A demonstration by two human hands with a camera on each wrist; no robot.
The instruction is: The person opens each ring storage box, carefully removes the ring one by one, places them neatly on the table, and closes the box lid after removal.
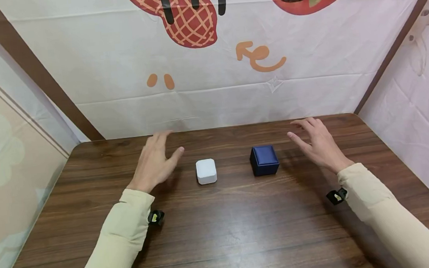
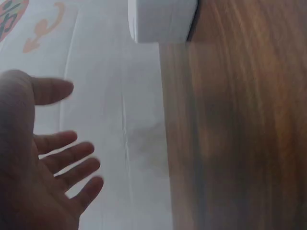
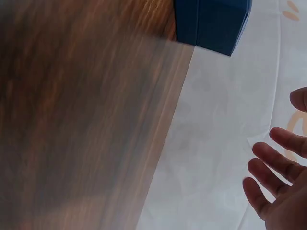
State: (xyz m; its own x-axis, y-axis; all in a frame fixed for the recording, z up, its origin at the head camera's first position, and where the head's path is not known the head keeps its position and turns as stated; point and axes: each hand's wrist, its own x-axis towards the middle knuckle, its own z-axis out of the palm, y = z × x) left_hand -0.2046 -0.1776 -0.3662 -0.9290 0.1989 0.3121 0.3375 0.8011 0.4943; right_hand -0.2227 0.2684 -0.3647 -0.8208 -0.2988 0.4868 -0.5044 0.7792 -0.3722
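A small white box (image 1: 206, 171) with cut corners sits on the brown wooden table, left of the middle. To its right stands a dark blue box (image 1: 264, 160) with a lid seam on its side, seen in the right wrist view. My left hand (image 1: 154, 161) hovers left of the white box, fingers spread and holding nothing. On the far side of the blue box, to its right, my right hand (image 1: 319, 145) is held above the table with loose, empty fingers. Neither hand touches a box. The wrist views show part of the white box (image 2: 164, 20) and the blue box (image 3: 211, 24).
The wooden table (image 1: 231, 234) ends at a white printed curtain (image 1: 212, 104) behind the boxes. More cloth hangs on the left and right sides. A small black device (image 1: 156, 218) is strapped at the left wrist, and a similar black device (image 1: 336, 196) at the right.
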